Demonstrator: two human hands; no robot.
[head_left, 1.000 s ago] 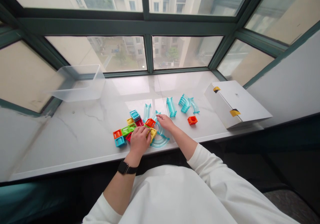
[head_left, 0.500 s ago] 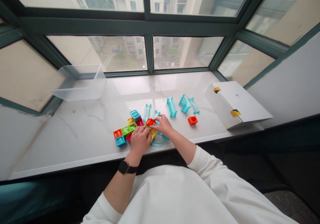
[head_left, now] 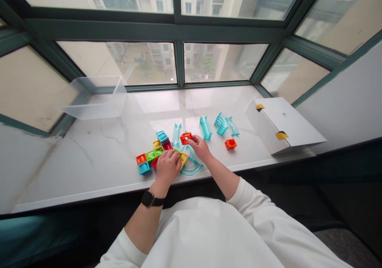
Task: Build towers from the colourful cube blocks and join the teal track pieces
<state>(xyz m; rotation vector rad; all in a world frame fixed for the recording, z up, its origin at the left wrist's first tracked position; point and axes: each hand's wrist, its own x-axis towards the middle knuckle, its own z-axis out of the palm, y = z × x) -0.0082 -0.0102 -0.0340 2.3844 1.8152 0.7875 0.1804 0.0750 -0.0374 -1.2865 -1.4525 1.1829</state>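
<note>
- Fingers of the right hand (head_left: 200,148) stand narrow, and we read them as pinching a red-orange square block (head_left: 186,138), just beside a clear teal straight track (head_left: 176,134).
- Fingers of the left hand (head_left: 167,167) curl narrowly over a yellow square block (head_left: 183,159); we cannot tell how firmly they bear on it. A black watch (head_left: 149,198) sits on that wrist.
- That yellow block ends a tight cluster of coloured square blocks (head_left: 151,155) on a white marble sill (head_left: 89,152), just left of the right hand.
- A clear teal curved track (head_left: 191,166) lies beneath and between both hands, near the sill's front edge.
- Farther right lie a second straight track (head_left: 205,127), nested curved tracks (head_left: 222,124), a lone orange square block (head_left: 230,144) and a white box (head_left: 283,124). A clear plastic bin (head_left: 95,98) stands to the left by the window.
- We judge that a loosened pinch could drop the red-orange block onto the curved track and knock it aside.
- Pressure from the left hand could spread the cluster, since we cannot tell whether its blocks are joined or merely touching.
- A careless sweep of the right forearm could push the curved track toward the front edge and off the sill.
</note>
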